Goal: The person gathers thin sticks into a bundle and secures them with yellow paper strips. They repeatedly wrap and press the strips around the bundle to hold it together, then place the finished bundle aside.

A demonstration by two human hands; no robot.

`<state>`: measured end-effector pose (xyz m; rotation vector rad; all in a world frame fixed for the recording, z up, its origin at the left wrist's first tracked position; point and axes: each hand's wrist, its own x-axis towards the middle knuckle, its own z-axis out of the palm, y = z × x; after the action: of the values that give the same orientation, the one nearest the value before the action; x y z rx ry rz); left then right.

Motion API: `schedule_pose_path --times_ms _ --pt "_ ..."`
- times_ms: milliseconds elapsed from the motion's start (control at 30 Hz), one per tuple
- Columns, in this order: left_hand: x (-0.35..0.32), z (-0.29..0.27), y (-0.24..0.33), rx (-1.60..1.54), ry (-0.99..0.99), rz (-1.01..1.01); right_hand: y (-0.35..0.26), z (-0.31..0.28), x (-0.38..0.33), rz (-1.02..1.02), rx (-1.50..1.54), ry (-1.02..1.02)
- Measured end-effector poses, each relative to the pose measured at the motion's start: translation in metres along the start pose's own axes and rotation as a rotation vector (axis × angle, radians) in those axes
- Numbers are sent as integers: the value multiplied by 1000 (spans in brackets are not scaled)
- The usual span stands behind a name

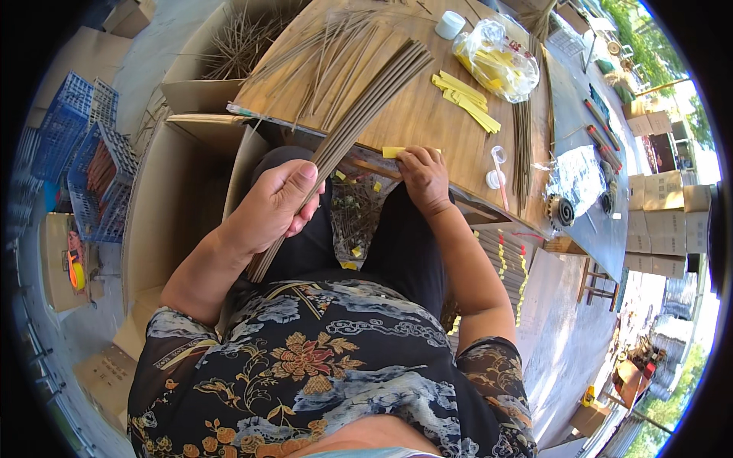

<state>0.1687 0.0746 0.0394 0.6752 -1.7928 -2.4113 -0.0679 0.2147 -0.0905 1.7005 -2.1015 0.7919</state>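
My left hand [286, 196] is closed round a bundle of thin brown incense sticks [366, 103]. The bundle slants up over the table's near edge, its lower end close to my lap. At that edge, my right hand [424, 177] has its fingers curled down on a small yellow paper strip [392, 153], whose left end sticks out from under them. More yellow paper strips [467, 99] lie in a loose pile farther back. Loose sticks [324, 65] are spread over the left of the wooden table [427, 122].
A clear bag of yellow strips [498, 62] and a white jar [450, 25] stand at the back. A small white pot [495, 179] is near the right edge, beside a row of sticks [521, 145]. Left are an open cardboard box [179, 191] and blue crates [69, 114].
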Motion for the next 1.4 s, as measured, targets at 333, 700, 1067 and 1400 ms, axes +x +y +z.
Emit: schedule_pose_path --times_ms 333,700,1067,1400 --pt "-21 9 5 55 30 16 -10 -7 6 180 153 31" --pt "-37 25 -1 66 -46 -20 -156 -117 26 844 1592 -198" --pt "-48 39 -8 70 0 73 -182 -107 22 710 1286 -63" --pt "-52 39 -14 32 32 74 -182 -105 22 723 1078 -126"
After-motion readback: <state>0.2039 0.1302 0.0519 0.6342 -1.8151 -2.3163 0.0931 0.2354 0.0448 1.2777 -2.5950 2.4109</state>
